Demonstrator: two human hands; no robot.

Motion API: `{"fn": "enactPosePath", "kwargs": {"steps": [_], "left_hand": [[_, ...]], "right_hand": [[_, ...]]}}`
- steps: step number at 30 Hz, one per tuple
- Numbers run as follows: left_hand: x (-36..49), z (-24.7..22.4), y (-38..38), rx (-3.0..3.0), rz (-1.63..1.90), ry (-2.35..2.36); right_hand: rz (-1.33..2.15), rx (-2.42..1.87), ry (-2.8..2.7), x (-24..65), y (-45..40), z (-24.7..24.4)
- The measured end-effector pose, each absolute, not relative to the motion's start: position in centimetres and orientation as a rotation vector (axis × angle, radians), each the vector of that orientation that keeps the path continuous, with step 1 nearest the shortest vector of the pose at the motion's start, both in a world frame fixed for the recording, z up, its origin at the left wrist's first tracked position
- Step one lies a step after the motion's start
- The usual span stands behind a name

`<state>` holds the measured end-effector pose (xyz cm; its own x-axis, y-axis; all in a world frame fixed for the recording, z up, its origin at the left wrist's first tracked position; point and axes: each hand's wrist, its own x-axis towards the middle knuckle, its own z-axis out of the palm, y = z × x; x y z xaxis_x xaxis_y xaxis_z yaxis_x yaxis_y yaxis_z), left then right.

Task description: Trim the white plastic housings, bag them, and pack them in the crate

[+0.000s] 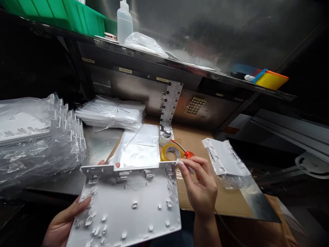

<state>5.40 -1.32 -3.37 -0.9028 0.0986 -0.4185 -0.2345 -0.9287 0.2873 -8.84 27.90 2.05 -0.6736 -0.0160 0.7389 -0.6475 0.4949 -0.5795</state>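
Note:
My left hand (pixel 61 221) grips the left edge of a white plastic panel (pixel 128 206), held flat with its ribbed, clip-studded inner side up; two fingertips show past its far edge. My right hand (pixel 200 185) pinches a small white piece against the panel's far right corner. A roll of yellow tape (pixel 171 152) and an orange-handled tool (pixel 189 155) lie just beyond that hand.
Bagged white panels are stacked at left (pixel 38 137); flat clear bags (pixel 113 113) are piled behind. Another bagged panel (pixel 226 161) lies right on the cardboard sheet (pixel 231 202). A small bottle (pixel 166 137) and a label strip (pixel 171 103) stand ahead. The shelf above carries green bins (pixel 64 13), a squeeze bottle (pixel 124 22), yellow tray (pixel 272 79).

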Motion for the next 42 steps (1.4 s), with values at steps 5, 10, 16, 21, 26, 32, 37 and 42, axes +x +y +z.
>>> {"fn": "enactPosePath", "kwargs": {"steps": [5, 10, 16, 21, 26, 32, 37, 42], "left_hand": [[4.6, -2.7, 0.1, -0.454, 2.927, 0.692], [3.5, 0.0, 4.2, -0.420, 2.913, 0.777], [2.8, 1.5, 8.2, -0.513, 2.888, 0.734], [2.8, 1.5, 8.8, -0.497, 2.881, 0.700], [2.6, 1.5, 8.7, -0.461, 2.872, 0.713], [2.6, 1.5, 8.5, -0.467, 2.838, 0.706], [2.4, 1.3, 8.3, -0.428, 2.839, 0.711], [1.9, 0.2, 6.4, -0.442, 2.909, 0.679]], "right_hand": [[1.127, 0.418, -2.110, -9.6, 29.3, 1.1], [1.228, 0.444, -1.980, -7.8, 27.0, 2.1], [1.299, 0.849, -1.948, -4.4, 21.0, 4.5], [1.234, 0.848, -1.962, -4.8, 20.3, 4.2], [1.251, 0.811, -1.952, -4.7, 20.6, 4.3], [1.215, 0.833, -2.029, -5.3, 20.9, 4.2], [1.217, 0.841, -1.992, -5.0, 20.5, 4.4], [1.180, 0.791, -2.088, -6.8, 21.8, 4.4]]}}
